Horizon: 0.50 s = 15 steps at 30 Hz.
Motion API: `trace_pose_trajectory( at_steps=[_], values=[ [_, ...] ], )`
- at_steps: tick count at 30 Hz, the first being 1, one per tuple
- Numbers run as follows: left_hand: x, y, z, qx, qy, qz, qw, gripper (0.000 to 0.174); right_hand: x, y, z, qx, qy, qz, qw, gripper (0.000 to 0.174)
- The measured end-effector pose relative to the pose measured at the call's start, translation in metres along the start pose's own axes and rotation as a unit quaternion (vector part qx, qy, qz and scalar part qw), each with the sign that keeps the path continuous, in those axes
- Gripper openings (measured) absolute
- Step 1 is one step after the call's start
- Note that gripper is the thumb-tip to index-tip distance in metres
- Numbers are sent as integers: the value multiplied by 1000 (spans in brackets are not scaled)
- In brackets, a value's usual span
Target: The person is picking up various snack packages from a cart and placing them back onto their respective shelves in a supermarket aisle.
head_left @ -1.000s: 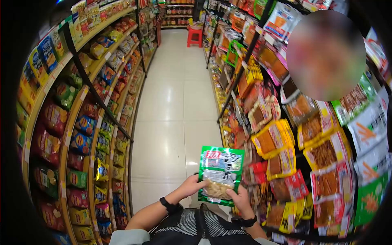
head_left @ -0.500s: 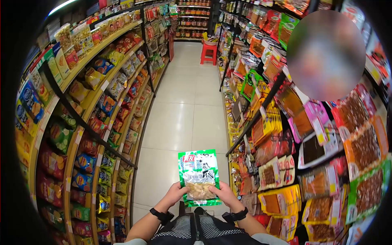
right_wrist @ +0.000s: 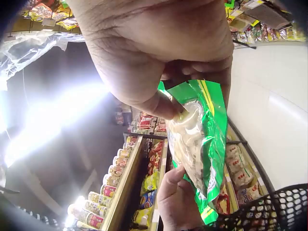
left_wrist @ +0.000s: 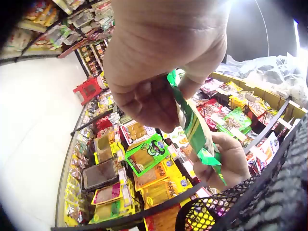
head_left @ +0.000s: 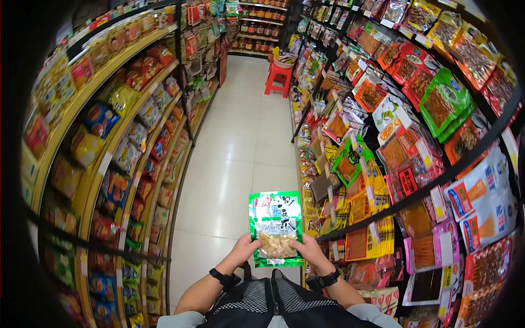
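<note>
A green and white snack bag (head_left: 275, 227) with a clear window showing pale pieces stands upright in front of the body in the head view. My left hand (head_left: 245, 249) pinches its left edge, thumb on the front and fingers behind. On the opposite edge my right hand (head_left: 310, 251) pinches it the same way. The left wrist view shows the bag (left_wrist: 192, 127) edge-on, between the left hand (left_wrist: 163, 62) and the right hand (left_wrist: 228, 159). In the right wrist view the bag's window (right_wrist: 187, 139) bulges with pale contents beneath the right hand (right_wrist: 159, 53).
Shelves of chip bags (head_left: 101, 120) line the left side of the aisle. Hanging packaged snacks (head_left: 366, 202) fill the right side, with a dark rail (head_left: 415, 202) across them. A red stool (head_left: 278, 81) holding a bowl stands far down the tiled floor (head_left: 219, 158).
The bag went from tilted at the right to upright near the middle, with both hands still gripping it. The head view has shifted along the shelves.
</note>
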<state>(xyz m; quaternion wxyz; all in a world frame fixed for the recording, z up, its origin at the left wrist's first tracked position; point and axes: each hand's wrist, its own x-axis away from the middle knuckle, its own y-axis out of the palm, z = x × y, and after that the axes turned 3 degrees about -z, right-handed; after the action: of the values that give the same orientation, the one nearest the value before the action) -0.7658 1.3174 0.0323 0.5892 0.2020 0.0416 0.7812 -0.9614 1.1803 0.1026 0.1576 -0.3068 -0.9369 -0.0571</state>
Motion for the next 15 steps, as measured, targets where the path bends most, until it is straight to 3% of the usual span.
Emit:
trace_pose_trajectory(
  at_steps=[8,15],
  values=[
    [-156,-55,77,-24,-25,-28,999,33,-157,-46,-43,-92,-25,43,994,27],
    [-338,-109,129,-84,-45,-57,994,34,-352,-129,-46,-157,-54,21,986,30]
  ],
)
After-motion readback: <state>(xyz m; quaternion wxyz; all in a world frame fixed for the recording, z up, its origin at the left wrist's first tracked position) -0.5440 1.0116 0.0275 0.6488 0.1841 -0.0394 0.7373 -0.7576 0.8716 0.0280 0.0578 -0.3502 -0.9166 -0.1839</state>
